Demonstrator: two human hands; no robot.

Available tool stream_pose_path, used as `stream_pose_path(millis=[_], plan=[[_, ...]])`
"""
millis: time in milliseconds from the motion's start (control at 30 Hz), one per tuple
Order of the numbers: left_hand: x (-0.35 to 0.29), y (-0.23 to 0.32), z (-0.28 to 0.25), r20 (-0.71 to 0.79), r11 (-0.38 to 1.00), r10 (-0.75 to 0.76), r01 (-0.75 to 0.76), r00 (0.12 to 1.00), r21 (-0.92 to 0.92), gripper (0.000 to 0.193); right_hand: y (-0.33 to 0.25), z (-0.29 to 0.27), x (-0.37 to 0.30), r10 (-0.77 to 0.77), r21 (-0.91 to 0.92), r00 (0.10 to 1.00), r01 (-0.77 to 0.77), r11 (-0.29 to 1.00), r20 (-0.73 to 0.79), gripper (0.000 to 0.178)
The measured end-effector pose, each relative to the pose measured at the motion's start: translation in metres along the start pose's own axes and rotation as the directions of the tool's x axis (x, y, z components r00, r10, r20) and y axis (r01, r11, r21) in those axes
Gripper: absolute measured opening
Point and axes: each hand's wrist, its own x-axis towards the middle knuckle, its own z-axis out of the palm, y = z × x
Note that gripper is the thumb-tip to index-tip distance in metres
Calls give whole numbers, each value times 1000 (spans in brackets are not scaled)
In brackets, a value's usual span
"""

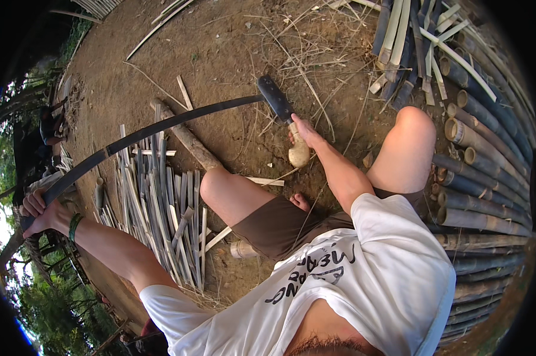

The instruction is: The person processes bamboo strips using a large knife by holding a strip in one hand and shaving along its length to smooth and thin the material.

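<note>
My left hand [40,212], with a cord round its wrist, is raised at the far left, its fingers closed around the end of a long dark bamboo strip [161,126]. The strip arcs across to the middle, where its far end meets the broad dark blade of a knife [274,98]. Low over the ground between my knees, my right hand [304,131] grips that knife by its pale, bulb-ended wooden handle [299,155]. Whether the blade has cut into the strip I cannot tell.
Split bamboo strips [167,207] lie piled beside my left knee, near a wooden pole [188,137]. Stacked bamboo poles [487,139] line the right side, with more split pieces [413,44] above them. Thin shavings [315,59] litter the soil. Another person [50,126] is far left.
</note>
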Motion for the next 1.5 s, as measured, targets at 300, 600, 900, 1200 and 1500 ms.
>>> stream_pose_path(millis=[300,600,900,1200,1500], plan=[[15,-7,-38,-5,996,-67,67,998,-58,88,16,3,1,-37,-30,999,37,999,-4,53],[-13,5,-83,-139,1000,-13,12,990,-8,87,34,28,-15,-88,40,995,90,995,-43,53],[-35,5,-120,-184,999,-31,32,982,3,88,33,-15,-33,-43,-108,999,44,993,7,56],[-65,20,-135,-236,1000,22,-23,972,-2,89,42,13,-28,-11,-15,997,10,1000,-76,55],[-133,18,-104,-421,978,176,-110,890,175,91,-8,15,-67,-440,-192,889,412,890,-130,35]])
